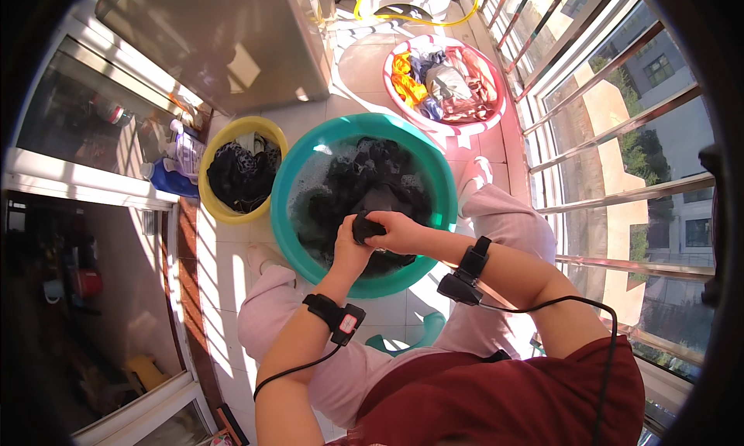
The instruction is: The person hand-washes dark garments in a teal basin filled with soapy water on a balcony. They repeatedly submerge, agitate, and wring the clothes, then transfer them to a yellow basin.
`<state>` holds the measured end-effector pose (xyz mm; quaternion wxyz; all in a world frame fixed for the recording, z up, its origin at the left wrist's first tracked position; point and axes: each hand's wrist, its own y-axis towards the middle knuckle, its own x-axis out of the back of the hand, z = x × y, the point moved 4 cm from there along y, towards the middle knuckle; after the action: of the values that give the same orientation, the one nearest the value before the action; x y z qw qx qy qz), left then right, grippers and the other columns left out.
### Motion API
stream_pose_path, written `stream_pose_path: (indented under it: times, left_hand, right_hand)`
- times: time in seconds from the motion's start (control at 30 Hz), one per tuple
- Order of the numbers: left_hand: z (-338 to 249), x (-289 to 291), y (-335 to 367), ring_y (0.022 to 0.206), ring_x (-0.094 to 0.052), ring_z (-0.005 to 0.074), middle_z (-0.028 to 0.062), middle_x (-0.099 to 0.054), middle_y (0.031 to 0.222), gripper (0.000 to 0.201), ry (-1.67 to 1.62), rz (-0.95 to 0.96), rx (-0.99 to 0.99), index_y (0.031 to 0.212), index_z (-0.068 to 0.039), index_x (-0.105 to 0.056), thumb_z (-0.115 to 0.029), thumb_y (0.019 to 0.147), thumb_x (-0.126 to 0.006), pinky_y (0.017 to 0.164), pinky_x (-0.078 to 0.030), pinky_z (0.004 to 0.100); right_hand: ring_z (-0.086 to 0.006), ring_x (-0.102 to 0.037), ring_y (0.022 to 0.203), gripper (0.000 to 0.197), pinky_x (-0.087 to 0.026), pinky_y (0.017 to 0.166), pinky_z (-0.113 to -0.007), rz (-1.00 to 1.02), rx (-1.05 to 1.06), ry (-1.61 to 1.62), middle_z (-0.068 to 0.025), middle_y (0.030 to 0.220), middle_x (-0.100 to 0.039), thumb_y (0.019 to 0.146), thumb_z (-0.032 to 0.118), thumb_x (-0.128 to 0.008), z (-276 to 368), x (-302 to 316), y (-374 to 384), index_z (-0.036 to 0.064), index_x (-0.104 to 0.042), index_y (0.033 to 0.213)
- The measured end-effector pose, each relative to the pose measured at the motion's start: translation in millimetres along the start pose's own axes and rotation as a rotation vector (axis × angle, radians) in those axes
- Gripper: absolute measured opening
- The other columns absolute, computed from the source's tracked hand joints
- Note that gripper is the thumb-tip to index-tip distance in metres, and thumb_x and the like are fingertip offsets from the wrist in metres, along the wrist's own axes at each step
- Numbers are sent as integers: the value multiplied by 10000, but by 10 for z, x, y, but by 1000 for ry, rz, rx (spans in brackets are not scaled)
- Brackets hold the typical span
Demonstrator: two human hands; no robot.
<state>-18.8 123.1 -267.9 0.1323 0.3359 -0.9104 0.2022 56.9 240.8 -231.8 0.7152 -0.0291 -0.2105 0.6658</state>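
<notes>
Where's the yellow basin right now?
In the head view, the yellow basin sits left of centre, between the large teal basin and the blue bottle.

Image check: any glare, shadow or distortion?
Head view throughout: hard sunlight stripes the tiled floor; the doorway at lower left sinks into shadow; black cloth in the teal basin shows little detail; window bars at right fan out toward the black fisheye rim.

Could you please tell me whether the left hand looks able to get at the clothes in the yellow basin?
Probably yes: the clothes lie uncovered in the yellow basin, just across the teal basin's rim, though the left hand is occupied holding dark cloth.
</notes>
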Motion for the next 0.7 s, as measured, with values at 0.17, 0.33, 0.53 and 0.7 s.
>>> stream_pose_path:
  times: [0.17, 0.33, 0.53, 0.7]
  left_hand:
    - [-302, 509, -68, 765, -592, 86, 5, -622, 876, 126, -393, -26, 168, 939, -57, -578, -72, 857, -673, 621, -513, 234]
    - [-435, 1004, -63, 884, -640, 161, 48, -651, 1000, 222, -808, -128, 99, 1082, -57, -608, 5, 869, -608, 691, -568, 306]
    - [-520, 1110, -76, 1074, -607, 293, 124, -609, 1201, 334, -1219, 20, -60, 1192, -39, -563, -1, 862, -532, 822, -543, 423]
    - [-589, 1130, -106, 1172, -544, 302, 123, -570, 1270, 399, -1390, 98, -81, 1266, -60, -520, -78, 868, -527, 931, -472, 438]
  right_hand:
    - [-199, -509, 1180, 685, -391, 1028, -340, 47, 77, 390, -100, 1245, -543, 768, 187, -786, -39, 271, 88, 59, -437, 1344]
    - [-329, -302, 1373, 990, -263, 1140, -405, 17, -31, -125, -165, 1478, -294, 696, 241, -825, -349, 271, 47, 154, -226, 1480]
    - [-215, -429, 1283, 741, -357, 1060, -359, -41, -67, 497, -96, 1399, -431, 874, 145, -647, -203, 174, 251, 190, -227, 1482]
    - [-109, -503, 1170, 385, -410, 990, -330, -42, -91, 831, 6, 1267, -539, 975, 163, -511, 154, 210, 297, 195, -415, 1346]
